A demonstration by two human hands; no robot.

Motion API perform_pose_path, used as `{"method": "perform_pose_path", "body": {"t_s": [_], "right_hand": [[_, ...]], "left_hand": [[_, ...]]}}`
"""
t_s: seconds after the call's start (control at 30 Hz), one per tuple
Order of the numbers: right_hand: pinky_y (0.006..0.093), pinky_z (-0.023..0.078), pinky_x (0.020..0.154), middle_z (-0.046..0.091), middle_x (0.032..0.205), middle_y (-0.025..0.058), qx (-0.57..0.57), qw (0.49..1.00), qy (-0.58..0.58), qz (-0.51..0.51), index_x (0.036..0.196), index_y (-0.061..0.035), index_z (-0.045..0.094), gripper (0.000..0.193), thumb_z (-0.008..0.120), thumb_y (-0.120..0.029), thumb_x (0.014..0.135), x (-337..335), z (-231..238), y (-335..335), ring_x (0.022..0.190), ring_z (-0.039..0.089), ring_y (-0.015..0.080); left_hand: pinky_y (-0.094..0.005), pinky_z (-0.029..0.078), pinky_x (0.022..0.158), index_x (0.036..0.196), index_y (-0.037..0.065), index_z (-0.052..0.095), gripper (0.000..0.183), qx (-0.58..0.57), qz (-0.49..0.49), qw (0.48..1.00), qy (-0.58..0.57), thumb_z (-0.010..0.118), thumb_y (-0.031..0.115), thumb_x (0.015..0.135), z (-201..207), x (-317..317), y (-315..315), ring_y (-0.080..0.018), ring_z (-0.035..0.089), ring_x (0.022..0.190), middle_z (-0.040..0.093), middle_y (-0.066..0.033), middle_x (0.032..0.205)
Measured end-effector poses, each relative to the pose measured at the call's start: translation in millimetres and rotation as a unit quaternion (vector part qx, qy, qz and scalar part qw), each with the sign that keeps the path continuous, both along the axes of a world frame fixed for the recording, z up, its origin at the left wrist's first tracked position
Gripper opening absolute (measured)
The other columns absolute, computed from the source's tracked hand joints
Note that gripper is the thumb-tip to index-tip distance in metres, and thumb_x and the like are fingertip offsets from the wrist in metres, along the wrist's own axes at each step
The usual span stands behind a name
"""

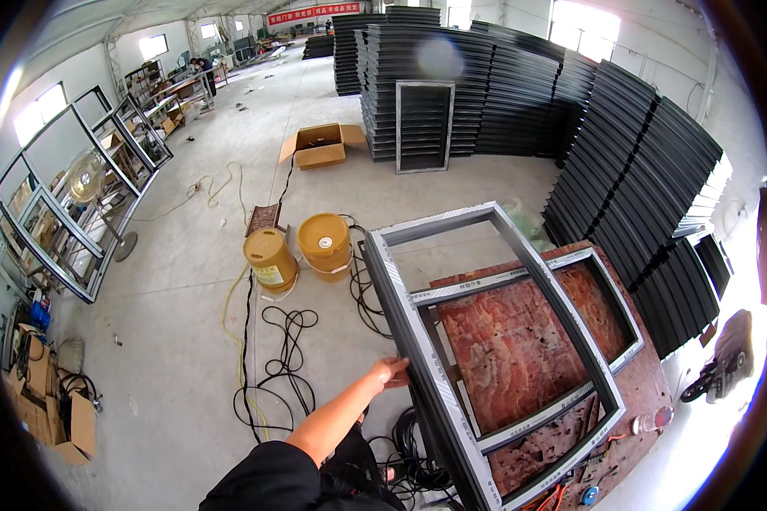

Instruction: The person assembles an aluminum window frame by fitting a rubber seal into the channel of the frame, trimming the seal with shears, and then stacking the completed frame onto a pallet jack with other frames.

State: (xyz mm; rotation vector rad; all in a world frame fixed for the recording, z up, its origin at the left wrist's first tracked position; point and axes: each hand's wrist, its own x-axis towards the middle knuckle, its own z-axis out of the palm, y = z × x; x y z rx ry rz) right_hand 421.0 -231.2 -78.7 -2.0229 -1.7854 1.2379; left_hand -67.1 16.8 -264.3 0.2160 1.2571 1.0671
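My left hand [390,372], on a bare forearm below a black sleeve, is closed on the outer left edge of a large dark metal window frame [435,358] with pale printed film on its faces. That window frame slants across a worn reddish-brown worktable [520,341], its left side reaching past the table edge. Under and beyond it lies a second, smaller frame [626,294]. Pliers with orange handles [554,498] and a blue round item [589,496] are at the table's near end, next to the big frame. My right hand is out of the picture.
Two yellow buckets [324,243] and looped black cables [290,341] stand and lie on the floor left of the table. Tall stacks of dark frames [631,162] line the right. Farther off are an open carton [322,153], a standing fan [85,177] and a distant person [205,72].
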Motion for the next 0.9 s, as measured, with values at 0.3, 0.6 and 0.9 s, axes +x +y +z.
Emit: {"method": "perform_pose_path", "body": {"t_s": [0.3, 0.6, 0.9], "right_hand": [[0.0382, 0.048, 0.068, 0.064, 0.083, 0.0178, 0.054, 0.998, 0.016, 0.032, 0.095, 0.0016, 0.065, 0.02, 0.063, -0.016, 0.085, 1.6, -13.0, 6.5, 0.073, 0.06, 0.0293], [0.038, 0.048, 0.07, 0.064, 0.083, 0.0178, 0.037, 0.999, 0.004, 0.028, 0.095, 0.0022, 0.065, 0.021, 0.063, -0.016, 0.084, 0.8, -8.9, 9.7, 0.075, 0.06, 0.0283], [0.0378, 0.048, 0.07, 0.064, 0.083, 0.0179, -0.004, 1.0, 0.009, 0.003, 0.092, 0.002, 0.065, 0.019, 0.064, -0.015, 0.083, -13.4, 3.5, 15.2, 0.074, 0.06, 0.0283]], "left_hand": [[-0.0386, 0.059, 0.073, 0.094, 0.003, 0.058, 0.022, -0.009, -0.027, 0.999, -0.02, 0.066, 0.023, 0.089, -10.3, 32.8, -31.8, -0.023, 0.066, 0.076, 0.063, -0.0087, 0.081], [-0.0342, 0.06, 0.069, 0.087, 0.003, 0.057, 0.024, -0.03, -0.05, 0.998, -0.019, 0.069, 0.023, 0.086, -6.0, 73.7, -62.2, -0.0203, 0.065, 0.071, 0.062, -0.0081, 0.081], [-0.0332, 0.059, 0.066, 0.088, 0.001, 0.057, 0.022, -0.007, -0.016, 1.0, 0.019, 0.063, 0.022, 0.091, -0.3, 101.4, -83.3, -0.0186, 0.065, 0.069, 0.062, -0.0081, 0.078]]}}
